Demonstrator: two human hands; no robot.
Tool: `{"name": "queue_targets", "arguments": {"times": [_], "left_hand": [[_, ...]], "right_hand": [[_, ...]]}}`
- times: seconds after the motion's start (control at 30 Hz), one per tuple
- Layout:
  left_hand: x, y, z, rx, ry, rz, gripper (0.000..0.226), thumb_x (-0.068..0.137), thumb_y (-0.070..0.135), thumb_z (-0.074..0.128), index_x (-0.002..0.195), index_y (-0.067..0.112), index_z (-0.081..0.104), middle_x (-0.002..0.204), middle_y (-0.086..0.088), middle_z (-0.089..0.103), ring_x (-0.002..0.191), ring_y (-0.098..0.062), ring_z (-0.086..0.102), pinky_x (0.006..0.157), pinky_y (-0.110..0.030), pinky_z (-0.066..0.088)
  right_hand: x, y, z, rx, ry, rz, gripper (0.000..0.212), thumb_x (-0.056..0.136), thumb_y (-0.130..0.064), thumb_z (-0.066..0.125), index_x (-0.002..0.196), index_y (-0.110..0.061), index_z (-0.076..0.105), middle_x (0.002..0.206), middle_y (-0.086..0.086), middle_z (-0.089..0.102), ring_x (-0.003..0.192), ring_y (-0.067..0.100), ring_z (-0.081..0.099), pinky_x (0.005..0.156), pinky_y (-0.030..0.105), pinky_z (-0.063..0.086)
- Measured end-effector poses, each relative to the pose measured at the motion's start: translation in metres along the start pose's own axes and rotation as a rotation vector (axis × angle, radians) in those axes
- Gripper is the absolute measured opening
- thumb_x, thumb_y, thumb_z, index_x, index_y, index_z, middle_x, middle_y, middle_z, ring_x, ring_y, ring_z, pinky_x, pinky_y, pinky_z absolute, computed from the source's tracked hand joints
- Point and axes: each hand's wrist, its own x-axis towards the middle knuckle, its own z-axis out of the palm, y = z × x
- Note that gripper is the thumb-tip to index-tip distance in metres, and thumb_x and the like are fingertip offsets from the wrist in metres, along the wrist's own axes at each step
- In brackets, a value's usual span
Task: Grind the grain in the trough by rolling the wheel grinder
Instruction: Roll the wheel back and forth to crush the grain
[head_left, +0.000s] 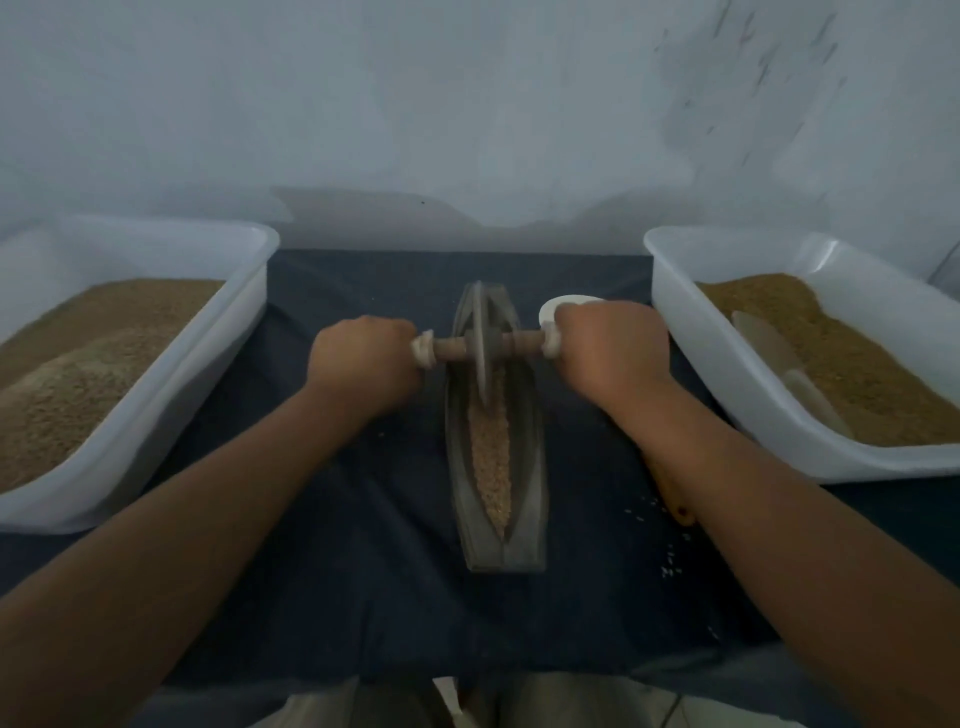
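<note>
Head view shows you mid-job, not near the end. Your left hand (363, 358) and right hand (610, 348) are each closed in a fist round one end of the axle (452, 349), knuckles up. The wheel (480, 353) stands upright between them, at centre frame.

The wheel sits in the upper half of the trough (457, 493), which runs from centre frame down toward you on the dark cloth (363, 571) over the worktop. Below the wheel, a strip of grain (491, 457) fills the groove down to its lower tip. It looks pale and lumpy, so I judge it coarse and barely broken, though blur stops me reading single kernels. I cannot see what lies in the groove above the wheel, because the wheel hides it.

So the grip and the wheel's seat in the groove are done. What is left is most of the grinding, I judge, with many passes needed along the whole groove.

A few loose kernels (670, 564) lie on the cloth at lower right of the trough. The left tub (249, 291) and right tub (675, 312) both hold brown grain or meal, and I cannot tell which. A scoop (769, 343) lies in the right tub. A white dish (566, 301) shows just above your right hand.
</note>
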Motion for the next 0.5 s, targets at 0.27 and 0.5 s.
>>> {"name": "queue_targets", "arguments": {"times": [0.27, 0.5], "left_hand": [[-0.086, -0.001, -0.032, 0.138, 0.08, 0.233, 0.051, 0.07, 0.042, 0.077, 0.063, 0.031, 0.028, 0.051, 0.012, 0.023, 0.038, -0.016, 0.029, 0.047, -0.018, 0.013], [-0.041, 0.0, -0.008, 0.156, 0.096, 0.128, 0.042, 0.083, 0.039, 0.071, 0.064, 0.027, 0.036, 0.055, 0.011, 0.033, 0.045, -0.021, 0.044, 0.049, -0.023, 0.026]], "right_hand": [[-0.097, 0.007, -0.013, 0.188, 0.053, -0.019, 0.035, 0.088, -0.056, 0.046, 0.064, -0.032, 0.044, 0.051, -0.009, 0.043, 0.043, 0.013, 0.044, 0.041, 0.033, 0.043], [-0.057, 0.006, 0.016, 0.062, 0.134, -0.005, 0.038, 0.098, -0.052, 0.047, 0.068, -0.029, 0.044, 0.053, -0.011, 0.036, 0.043, 0.012, 0.037, 0.042, 0.026, 0.034]]}}
